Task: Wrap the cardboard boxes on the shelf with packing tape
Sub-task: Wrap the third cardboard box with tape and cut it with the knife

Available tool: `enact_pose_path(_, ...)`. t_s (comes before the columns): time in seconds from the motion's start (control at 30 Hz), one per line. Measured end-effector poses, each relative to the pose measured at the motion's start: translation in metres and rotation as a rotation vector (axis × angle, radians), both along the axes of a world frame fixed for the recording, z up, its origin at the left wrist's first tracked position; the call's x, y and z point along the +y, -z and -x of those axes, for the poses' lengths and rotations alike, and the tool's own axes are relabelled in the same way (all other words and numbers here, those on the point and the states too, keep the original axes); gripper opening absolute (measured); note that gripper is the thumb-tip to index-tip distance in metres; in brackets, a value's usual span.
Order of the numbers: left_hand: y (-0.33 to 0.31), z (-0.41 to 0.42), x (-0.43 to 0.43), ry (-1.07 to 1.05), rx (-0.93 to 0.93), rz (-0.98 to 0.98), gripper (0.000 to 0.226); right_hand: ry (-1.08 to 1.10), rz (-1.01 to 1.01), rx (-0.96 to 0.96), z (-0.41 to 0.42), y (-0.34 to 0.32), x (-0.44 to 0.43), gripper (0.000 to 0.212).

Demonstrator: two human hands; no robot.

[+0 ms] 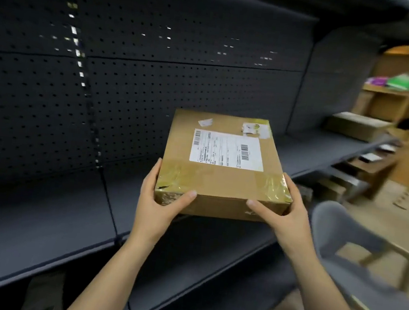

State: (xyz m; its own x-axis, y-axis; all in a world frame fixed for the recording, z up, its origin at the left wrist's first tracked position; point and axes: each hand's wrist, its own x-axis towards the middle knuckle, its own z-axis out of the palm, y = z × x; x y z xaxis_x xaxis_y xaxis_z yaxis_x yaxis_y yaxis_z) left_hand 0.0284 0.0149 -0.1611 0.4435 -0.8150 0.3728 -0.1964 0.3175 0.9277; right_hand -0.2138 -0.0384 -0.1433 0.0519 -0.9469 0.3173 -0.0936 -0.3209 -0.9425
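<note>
Both hands hold one cardboard box point(222, 167) over the dark shelf point(35, 224) — left hand point(160, 202) grips its near left corner, right hand point(284, 216) its near right corner — label point(227, 150) facing up

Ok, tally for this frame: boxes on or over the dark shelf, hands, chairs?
Boxes: 2, held box and far box
Hands: 2, left hand and right hand
Chairs: 1, chair
Total: 5
</note>
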Motion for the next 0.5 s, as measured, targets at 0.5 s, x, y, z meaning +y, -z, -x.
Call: enact_pose_path(0.5,0.009,0.305,0.147,1.111,0.022,0.003,0.102,1.191,-0.028,0.007,0.205,-0.008,0.397,0.104)
